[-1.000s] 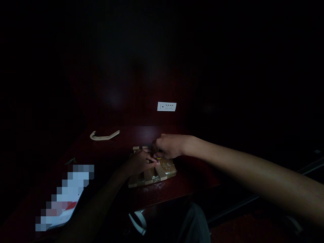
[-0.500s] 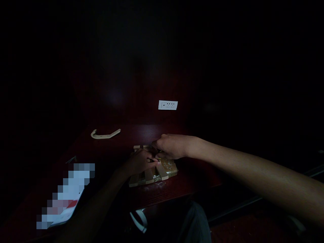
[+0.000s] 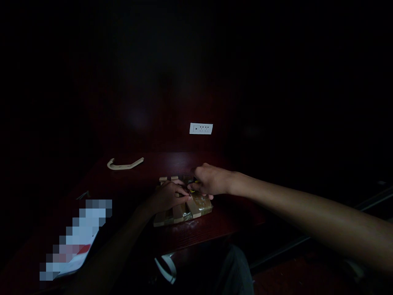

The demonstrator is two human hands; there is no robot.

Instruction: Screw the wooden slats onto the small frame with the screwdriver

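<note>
A slatted wooden piece (image 3: 178,214) with brown, shiny, tape-like wrapping (image 3: 204,203) at its right lies on the dark red table. My left hand (image 3: 170,196) rests over its slats, thumb and fingers pressed together near the middle. What those fingertips grip is too small to make out. Just right of them, my right hand (image 3: 208,180) is curled around a small item with a yellow part (image 3: 193,189), mostly hidden by the fingers. The two hands are close together above the piece.
A pale hook-shaped piece (image 3: 125,166) lies at the back left of the table (image 3: 175,159). A bright, pixelated flat object (image 3: 82,237) is at the left. A white socket plate (image 3: 201,128) is on the wall. Below the front edge shows a white curved object (image 3: 167,268).
My right hand has shifted slightly right, away from the left fingertips, and more of the yellow part shows. My left hand stays on the slats. The whole view has shifted slightly.
</note>
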